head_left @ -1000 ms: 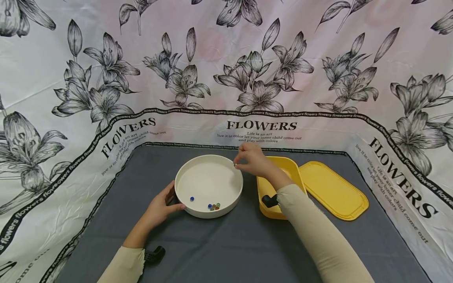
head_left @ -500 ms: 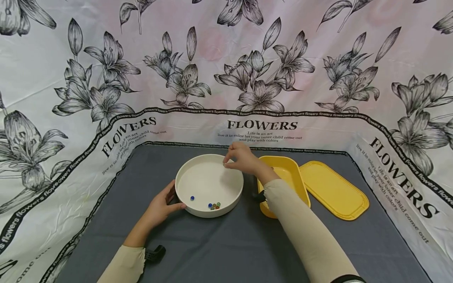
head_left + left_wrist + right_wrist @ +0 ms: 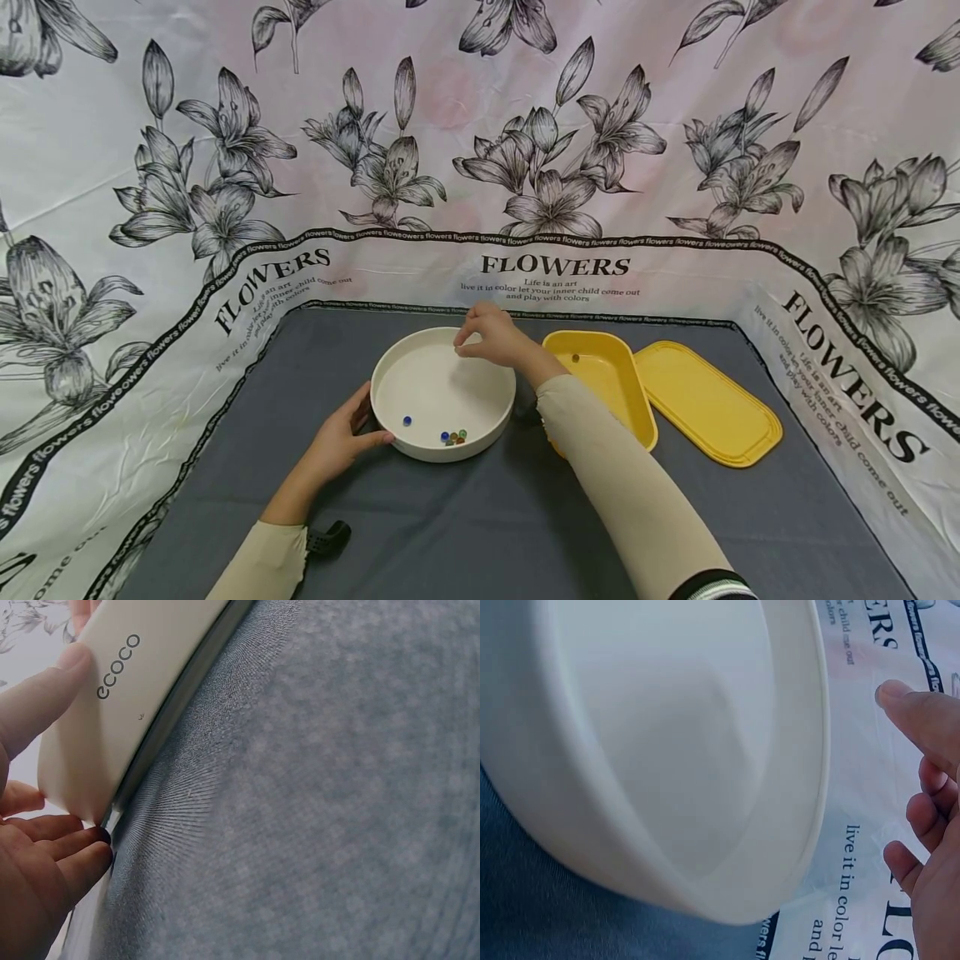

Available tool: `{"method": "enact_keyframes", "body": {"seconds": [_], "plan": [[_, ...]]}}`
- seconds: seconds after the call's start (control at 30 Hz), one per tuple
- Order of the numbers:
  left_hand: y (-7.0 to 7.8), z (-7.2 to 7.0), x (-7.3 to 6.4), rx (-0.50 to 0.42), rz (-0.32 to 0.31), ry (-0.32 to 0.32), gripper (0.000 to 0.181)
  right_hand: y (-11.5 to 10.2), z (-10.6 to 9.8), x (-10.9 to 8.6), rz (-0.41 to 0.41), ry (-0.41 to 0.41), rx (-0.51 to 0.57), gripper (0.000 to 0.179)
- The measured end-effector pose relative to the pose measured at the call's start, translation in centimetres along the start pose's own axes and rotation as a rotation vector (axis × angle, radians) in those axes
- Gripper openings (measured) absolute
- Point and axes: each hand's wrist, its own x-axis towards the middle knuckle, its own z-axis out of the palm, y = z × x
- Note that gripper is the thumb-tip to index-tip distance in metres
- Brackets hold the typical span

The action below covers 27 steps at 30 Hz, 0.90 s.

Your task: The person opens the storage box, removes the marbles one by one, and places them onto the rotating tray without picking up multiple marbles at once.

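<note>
A round white bowl (image 3: 442, 375) stands on the grey cloth, with several small glass marbles (image 3: 453, 437) near its front wall and a lone blue marble (image 3: 407, 421) to their left. My left hand (image 3: 341, 437) holds the bowl's left side. In the left wrist view the thumb (image 3: 45, 701) presses the outer wall and the fingers curve round by the base. Over the bowl's far right part, my right hand (image 3: 491, 337) pinches a marble between thumb and forefinger, mostly hidden by the fingertips. From the right wrist, the thumb (image 3: 915, 712) shows beyond the bowl's rim.
Right of the bowl is a yellow container (image 3: 630, 375) with one brownish marble (image 3: 575, 357) at its far end; my right forearm covers part of it. Its yellow lid (image 3: 708, 404) lies alongside. A flower-printed cloth (image 3: 555, 192) rises behind the table.
My right hand has moved left from beside the bowl's right rim to over the bowl, uncovering the marble in the yellow container. The left hand and the bowl have stayed put.
</note>
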Motion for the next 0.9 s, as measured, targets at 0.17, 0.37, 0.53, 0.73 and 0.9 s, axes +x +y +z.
{"method": "enact_keyframes", "body": {"seconds": [0.17, 0.37, 0.53, 0.73, 0.9], "plan": [[0.0, 0.0, -0.1, -0.01, 0.011, -0.002, 0.109, -0.5, 0.5, 0.6, 0.026, -0.005, -0.006, 0.013], [0.1, -0.1, -0.1, -0.02, 0.006, -0.001, 0.109, -1.2, 1.0, 1.1, 0.044, -0.015, 0.001, 0.012], [0.3, -0.1, -0.1, -0.032, 0.006, 0.001, 0.109, -1.4, 1.6, 1.1, 0.047, -0.022, -0.005, 0.012], [0.3, -0.1, -0.1, -0.02, -0.003, 0.0, 0.109, -1.4, 2.0, 1.2, 0.043, -0.024, -0.004, 0.017], [0.0, 0.0, 0.0, -0.017, -0.003, 0.001, 0.109, -1.0, 1.7, 1.0, 0.022, -0.034, -0.008, 0.022]]}}
